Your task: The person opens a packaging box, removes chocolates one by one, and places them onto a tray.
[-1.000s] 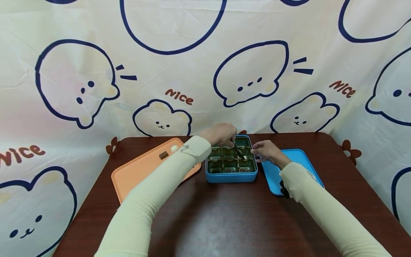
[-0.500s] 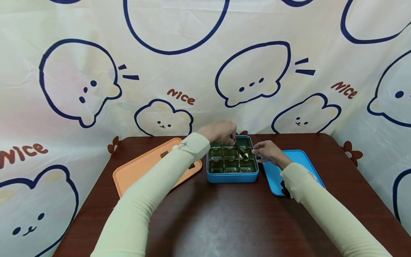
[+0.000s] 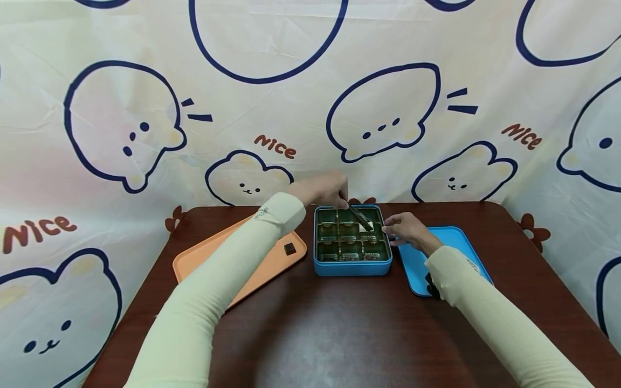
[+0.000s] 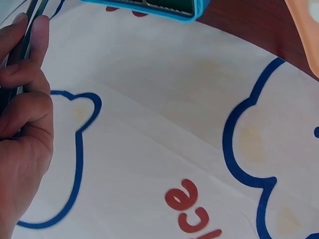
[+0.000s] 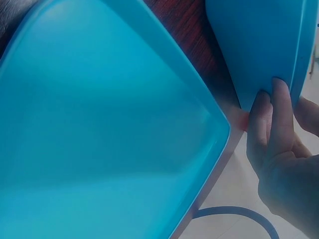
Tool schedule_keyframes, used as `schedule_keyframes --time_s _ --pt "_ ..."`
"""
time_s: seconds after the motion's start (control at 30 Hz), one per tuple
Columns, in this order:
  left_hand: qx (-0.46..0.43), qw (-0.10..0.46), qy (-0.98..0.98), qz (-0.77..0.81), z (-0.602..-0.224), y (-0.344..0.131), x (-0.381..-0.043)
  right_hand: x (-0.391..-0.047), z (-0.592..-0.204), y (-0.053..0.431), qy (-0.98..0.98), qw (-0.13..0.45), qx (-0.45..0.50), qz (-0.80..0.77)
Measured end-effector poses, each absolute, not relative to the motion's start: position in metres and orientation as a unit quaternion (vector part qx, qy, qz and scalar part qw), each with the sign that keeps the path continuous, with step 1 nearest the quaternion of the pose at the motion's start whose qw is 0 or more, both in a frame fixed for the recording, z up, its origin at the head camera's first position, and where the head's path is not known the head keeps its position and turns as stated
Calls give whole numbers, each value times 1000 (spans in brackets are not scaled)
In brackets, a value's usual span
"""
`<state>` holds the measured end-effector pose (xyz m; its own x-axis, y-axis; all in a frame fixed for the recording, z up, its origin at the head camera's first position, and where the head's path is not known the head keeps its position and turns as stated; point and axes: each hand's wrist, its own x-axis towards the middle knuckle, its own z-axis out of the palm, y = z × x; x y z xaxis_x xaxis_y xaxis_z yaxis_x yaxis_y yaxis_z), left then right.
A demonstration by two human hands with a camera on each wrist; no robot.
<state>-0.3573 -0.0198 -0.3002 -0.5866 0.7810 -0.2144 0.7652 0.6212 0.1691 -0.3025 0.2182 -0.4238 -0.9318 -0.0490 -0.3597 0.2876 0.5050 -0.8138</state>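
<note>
- Head view: left hand [image 3: 322, 188] pinches dark tongs [image 3: 359, 216] between its fingers, tips at a white piece [image 3: 362, 228] inside the blue box [image 3: 353, 269].
- Right hand [image 3: 407, 229] touches the box, fingers nearly straight.
- Box stands near the far edge of the worktop [image 3: 339, 328].

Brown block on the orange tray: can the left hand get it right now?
Probably yes: nothing covers the brown block on the orange tray. The left hand holds black tongs over the box, though, so it would likely use those.

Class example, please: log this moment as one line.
left hand: holds dark tongs at blue box; right hand: touches box's side; dark cube: on orange tray
</note>
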Motion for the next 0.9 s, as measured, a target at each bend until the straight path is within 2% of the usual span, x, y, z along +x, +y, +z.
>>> schedule_keyframes --time_s 0.53,0.9 --pt "386 109 914 67 -281 -71 -360 -304 -424 217 848 171 77 -495" --pt "363 100 924 59 -283 -114 -362 -302 -423 216 849 172 77 -493"
